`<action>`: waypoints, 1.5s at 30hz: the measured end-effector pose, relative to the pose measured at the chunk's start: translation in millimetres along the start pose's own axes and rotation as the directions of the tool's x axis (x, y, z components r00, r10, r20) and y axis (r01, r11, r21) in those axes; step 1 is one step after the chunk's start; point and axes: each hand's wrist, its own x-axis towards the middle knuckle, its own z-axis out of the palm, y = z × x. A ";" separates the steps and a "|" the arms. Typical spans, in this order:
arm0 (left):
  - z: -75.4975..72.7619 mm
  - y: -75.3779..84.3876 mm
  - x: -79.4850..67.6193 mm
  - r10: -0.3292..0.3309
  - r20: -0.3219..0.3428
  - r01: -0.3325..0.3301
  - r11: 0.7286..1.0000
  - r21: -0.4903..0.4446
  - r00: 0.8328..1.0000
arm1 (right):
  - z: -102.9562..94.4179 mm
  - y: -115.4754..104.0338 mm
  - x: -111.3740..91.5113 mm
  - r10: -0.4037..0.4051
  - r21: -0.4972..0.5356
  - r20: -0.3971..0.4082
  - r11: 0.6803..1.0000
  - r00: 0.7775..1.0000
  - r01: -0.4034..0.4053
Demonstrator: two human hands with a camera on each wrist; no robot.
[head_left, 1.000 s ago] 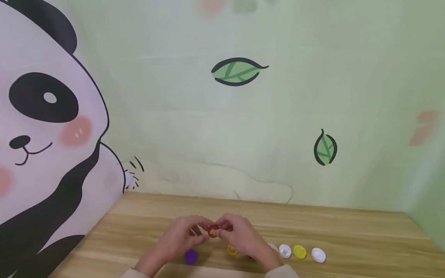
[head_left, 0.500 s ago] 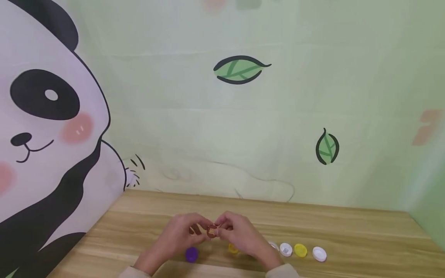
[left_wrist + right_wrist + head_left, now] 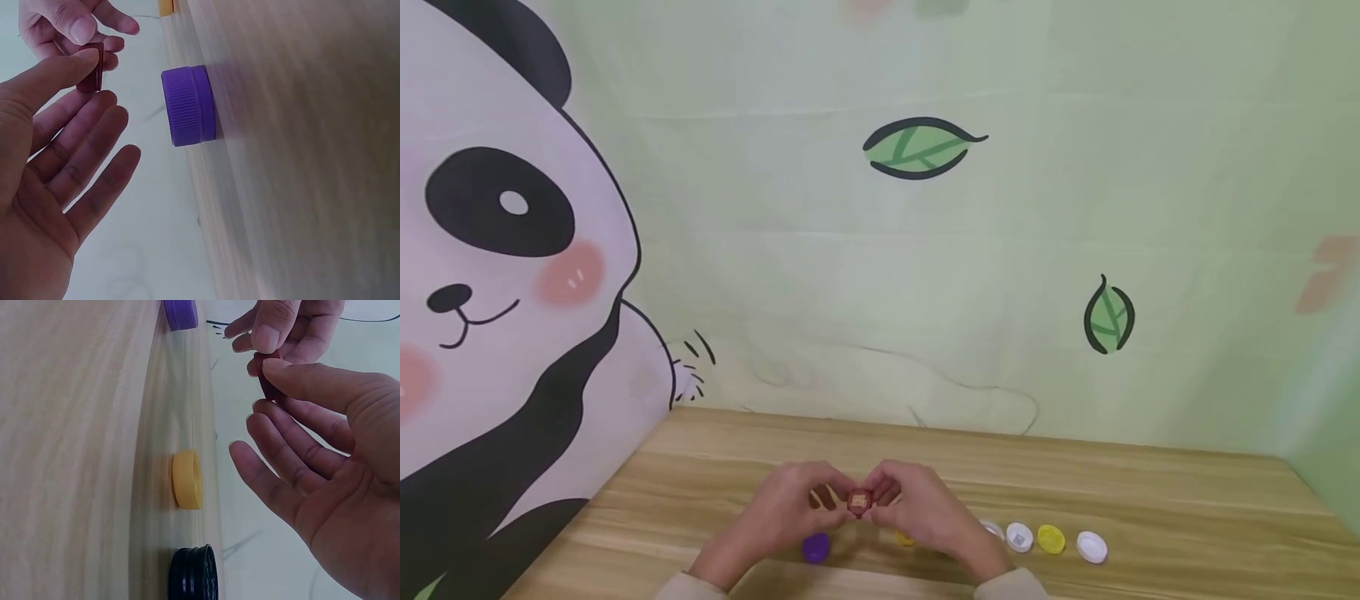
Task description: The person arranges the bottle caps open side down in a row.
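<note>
A small dark red cap [image 3: 859,502] with gold print on its flat face is held up above the table between both hands. My left hand [image 3: 792,507] pinches its left side between thumb and fingers. From the other side my right hand [image 3: 919,507] pinches it too, the thumb at its lower edge. Both wrist views show the cap edge-on, with the other fingers spread loosely below the pinch. A ribbed purple bottle cap [image 3: 187,106] sits on the table beneath the left hand. Beneath the right hand are an orange-yellow cap [image 3: 187,480] and a black cap [image 3: 192,574].
To the right of the right forearm, a row on the wooden table [image 3: 1187,508] holds a white cap with a grey square mark [image 3: 1019,537], a yellow cap [image 3: 1051,539] and a white cap [image 3: 1092,547]. Another pale cap [image 3: 992,529] is partly hidden by the forearm. A panda-printed backdrop [image 3: 820,275] stands behind.
The right thumb has shifted off the red cap's face to its edge, so more of the gold print shows. The view has tilted slightly; the caps on the table stay put.
</note>
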 end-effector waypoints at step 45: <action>1.6 -8.9 -7.7 -0.045 0.267 0.084 0.987 -0.135 0.963 | 17.3 2.2 -5.9 0.055 -0.044 0.151 0.998 0.987 -0.049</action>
